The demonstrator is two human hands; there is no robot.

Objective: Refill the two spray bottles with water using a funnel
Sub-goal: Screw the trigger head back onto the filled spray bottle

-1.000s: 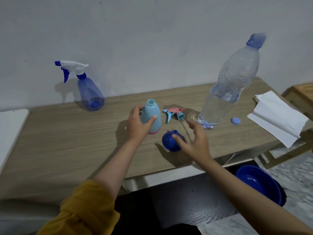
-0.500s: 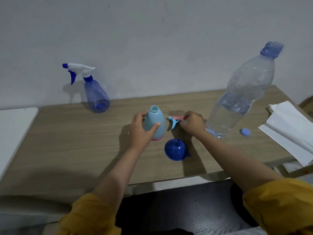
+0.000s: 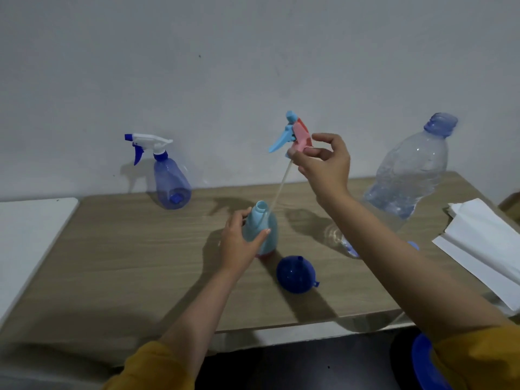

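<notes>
At the middle of the worktop (image 3: 118, 257) stands the light blue spray bottle (image 3: 263, 229), upright, its neck open, with the left hand (image 3: 239, 243) wrapped around its body, fingers closed on it. Up above and a little to the right, the right hand (image 3: 323, 164) pinches the pink and blue trigger head (image 3: 297, 133) between fingertips, and its thin white dip tube (image 3: 281, 184) slants down and leftward, the lower end close by the bottle's mouth; whether the tip is inside I cannot tell. That slant is what matters: the tube must stand nearer plumb over the neck before the head can seat. Just in front of the bottle lies the blue funnel (image 3: 294, 274), mouth down; the big water bottle (image 3: 408, 170) stands uncapped at right, and a second spray bottle (image 3: 170, 181) waits by the wall.
</notes>
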